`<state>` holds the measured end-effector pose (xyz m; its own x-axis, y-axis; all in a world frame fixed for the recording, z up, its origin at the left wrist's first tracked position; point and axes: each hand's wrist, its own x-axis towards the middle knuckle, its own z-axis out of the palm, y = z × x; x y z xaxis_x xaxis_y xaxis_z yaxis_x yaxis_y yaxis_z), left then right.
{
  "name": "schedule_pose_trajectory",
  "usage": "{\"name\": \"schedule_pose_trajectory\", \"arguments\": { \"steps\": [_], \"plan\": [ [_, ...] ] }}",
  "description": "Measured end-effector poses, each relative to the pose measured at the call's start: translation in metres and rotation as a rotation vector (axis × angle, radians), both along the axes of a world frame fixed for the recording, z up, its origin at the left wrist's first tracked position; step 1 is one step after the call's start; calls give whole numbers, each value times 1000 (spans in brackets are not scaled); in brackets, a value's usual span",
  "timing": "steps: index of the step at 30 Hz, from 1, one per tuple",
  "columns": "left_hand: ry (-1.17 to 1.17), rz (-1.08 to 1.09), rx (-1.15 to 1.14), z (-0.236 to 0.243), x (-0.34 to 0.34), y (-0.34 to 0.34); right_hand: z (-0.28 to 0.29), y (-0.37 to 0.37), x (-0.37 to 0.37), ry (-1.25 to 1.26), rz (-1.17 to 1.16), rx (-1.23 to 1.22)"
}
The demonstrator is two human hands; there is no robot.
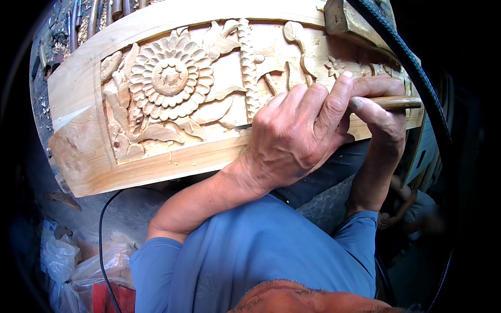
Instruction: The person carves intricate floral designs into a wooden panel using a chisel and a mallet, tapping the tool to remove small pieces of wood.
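A pale wooden panel (201,160) lies before me, carved in relief with a large layered flower (169,76), leaves and a twisted rope-like upright band (245,62). My right hand (383,107) is closed round the wooden handle of a carving chisel (399,103), whose end sticks out to the right. Over the panel's near border, my left hand (295,130) is curled closed around the tool's front part, close against the right fingers. A dark sliver of blade shows left of its knuckles, by the foot of the rope-like band. The rest of the blade is hidden by the hand.
Several wooden-handled tools (94,18) lie among shavings at the far left. A wooden block (355,23) rests on the panel's far right. A dark braided cable (412,62) crosses the right side. Plastic bags (88,261) sit at lower left. Another person's arm (404,206) shows at right.
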<state>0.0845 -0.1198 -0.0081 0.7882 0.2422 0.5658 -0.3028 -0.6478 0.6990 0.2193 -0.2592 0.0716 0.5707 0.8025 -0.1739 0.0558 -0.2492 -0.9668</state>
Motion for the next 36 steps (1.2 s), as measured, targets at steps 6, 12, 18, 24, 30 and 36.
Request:
{"name": "schedule_pose_trajectory", "arguments": {
  "steps": [6, 12, 18, 24, 30, 36],
  "plan": [
    [29, 23, 19, 2, 1, 4, -2, 3, 8, 23, 30, -8],
    [106, -37, -47, 5, 1, 4, -12, -4, 7, 210, -52, -42],
    [182, -36, -45, 7, -4, 8, -33, -5, 8, 267, -30, 1],
    [144, -20, -56, 4, -5, 7, -29, -4, 6, 224, -11, 18],
    [39, -22, -71, 4, -1, 3, -2, 3, -3, 40, -29, -18],
    [46, -31, -32, 2, -2, 4, 1, 1, -6, 79, -56, -38]
  ]
}}
